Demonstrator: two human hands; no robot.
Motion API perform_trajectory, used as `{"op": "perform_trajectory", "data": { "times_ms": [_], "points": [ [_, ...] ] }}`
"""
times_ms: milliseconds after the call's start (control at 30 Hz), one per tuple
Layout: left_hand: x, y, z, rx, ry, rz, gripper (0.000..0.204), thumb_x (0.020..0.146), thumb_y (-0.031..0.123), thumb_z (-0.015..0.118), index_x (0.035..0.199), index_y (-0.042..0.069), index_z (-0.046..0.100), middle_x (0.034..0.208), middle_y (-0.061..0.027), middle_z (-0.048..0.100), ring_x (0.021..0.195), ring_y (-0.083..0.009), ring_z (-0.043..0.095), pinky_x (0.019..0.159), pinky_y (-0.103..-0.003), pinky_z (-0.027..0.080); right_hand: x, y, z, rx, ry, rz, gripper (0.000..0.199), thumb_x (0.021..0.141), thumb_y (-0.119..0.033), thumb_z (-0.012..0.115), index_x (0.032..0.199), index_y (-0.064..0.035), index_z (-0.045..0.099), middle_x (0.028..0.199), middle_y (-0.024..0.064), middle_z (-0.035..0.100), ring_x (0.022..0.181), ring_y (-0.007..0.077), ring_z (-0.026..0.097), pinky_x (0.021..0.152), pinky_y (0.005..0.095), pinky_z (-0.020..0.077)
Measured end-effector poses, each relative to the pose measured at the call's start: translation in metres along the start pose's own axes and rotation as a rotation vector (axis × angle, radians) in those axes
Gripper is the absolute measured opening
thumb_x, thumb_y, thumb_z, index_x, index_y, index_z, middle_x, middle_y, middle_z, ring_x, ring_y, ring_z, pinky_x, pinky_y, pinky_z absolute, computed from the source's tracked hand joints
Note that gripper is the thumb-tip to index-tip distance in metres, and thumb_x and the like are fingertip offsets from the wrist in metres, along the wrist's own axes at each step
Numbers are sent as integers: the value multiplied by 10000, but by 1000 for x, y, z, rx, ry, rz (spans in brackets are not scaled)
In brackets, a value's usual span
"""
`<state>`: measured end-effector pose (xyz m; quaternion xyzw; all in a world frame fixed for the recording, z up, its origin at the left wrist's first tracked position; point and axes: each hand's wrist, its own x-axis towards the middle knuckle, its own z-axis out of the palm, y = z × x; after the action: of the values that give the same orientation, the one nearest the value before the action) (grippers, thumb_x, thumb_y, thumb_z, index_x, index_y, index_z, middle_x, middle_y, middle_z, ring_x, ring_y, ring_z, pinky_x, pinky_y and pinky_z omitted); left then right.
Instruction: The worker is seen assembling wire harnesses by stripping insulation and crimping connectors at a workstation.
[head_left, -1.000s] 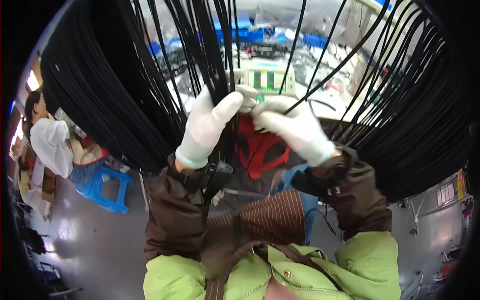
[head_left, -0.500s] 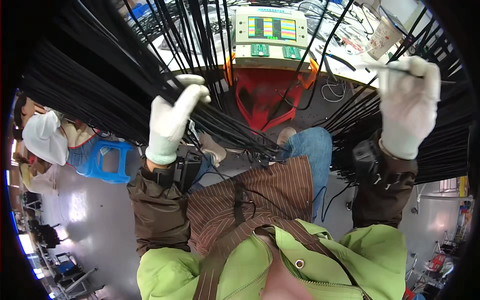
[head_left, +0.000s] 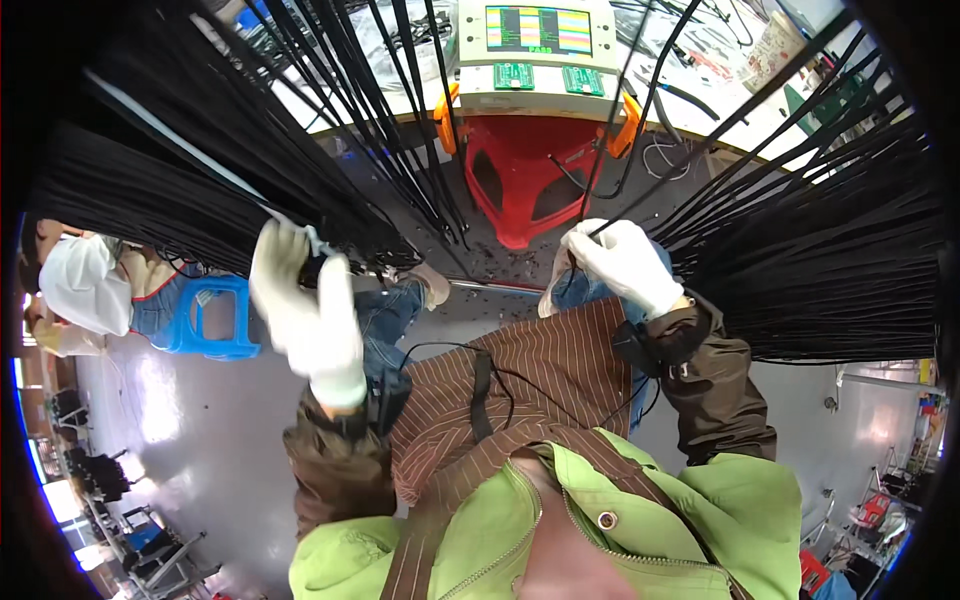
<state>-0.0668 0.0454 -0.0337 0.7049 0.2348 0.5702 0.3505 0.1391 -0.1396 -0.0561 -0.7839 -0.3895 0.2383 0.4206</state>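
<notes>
A: We open the entry with the right hand (head_left: 625, 265); how do we record it?
B: Gloved in white, fingertips brought together in a pinch; we list one black cable (head_left: 690, 155) in its hold, slanting down to it from the upper right, above the knee

A: And the left hand (head_left: 312, 320)?
B: Gloved likewise, blurred; thumb apart from the fingers, part-open as we judge it; near the lower end of a pale strip (head_left: 190, 150), though we cannot tell whether it grips that strip

A: Surroundings?
B: Left bundle (head_left: 150, 190), black, dense, beside the left hand; right bundle (head_left: 830, 270), black, to the right of the right hand; ahead, the table (head_left: 770, 148) with a tester (head_left: 535, 100), its screen lit; in front of the table, a red stool (head_left: 530, 150)

A: Hazards, in our judgement?
B: Item one: the black cable may slip, since the gloves look smooth and the pinch is narrow; item two: it may snag on neighbouring strands, which hang close and cross; item three: strands of the left bundle may come away with the pale strip, should the left hand catch both; item four: a hard tug on any strand may disturb the tester, if one connects there, which we cannot make out
</notes>
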Motion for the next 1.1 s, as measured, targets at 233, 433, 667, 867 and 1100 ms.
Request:
{"op": "perform_trajectory", "data": {
  "times_ms": [233,433,667,867,1100],
  "points": [
    [-67,4,1,-448,-895,-1026,312,925,202,426,1086,-42,536,916,-126,627,596,-124,569,549,-219,459,-35,1,27,772,116,124,230,868,-166,509,965,15,614,832,95,641,758,119,600,700,265,479],
    [-61,0,53,-672,-832,-1032,314,912,229,472,1065,-33,553,883,-104,641,607,-112,566,520,-210,452,-76,3,23,219,-196,-434,248,840,-78,508,1061,9,580,1012,155,614,915,245,603,808,336,471],
    [-44,26,61,-533,-855,-857,176,839,116,577,956,-15,578,786,-58,627,582,-62,529,499,-183,413,-75,10,37,101,-220,-552,282,792,-22,561,1073,-10,578,1000,145,606,841,262,610,756,324,481],
    [-34,33,54,-111,-675,-524,119,745,51,656,848,18,606,650,1,593,512,-20,472,472,-168,373,-56,-4,24,477,13,-159,296,742,15,560,1038,22,572,915,135,570,813,183,586,745,282,460],
    [-35,33,60,-142,-639,-394,109,737,22,640,837,21,598,650,-6,580,507,-32,480,466,-189,385,-28,-38,25,144,58,-237,123,728,3,584,845,41,588,724,116,551,626,184,555,575,282,435]
  ]
}}
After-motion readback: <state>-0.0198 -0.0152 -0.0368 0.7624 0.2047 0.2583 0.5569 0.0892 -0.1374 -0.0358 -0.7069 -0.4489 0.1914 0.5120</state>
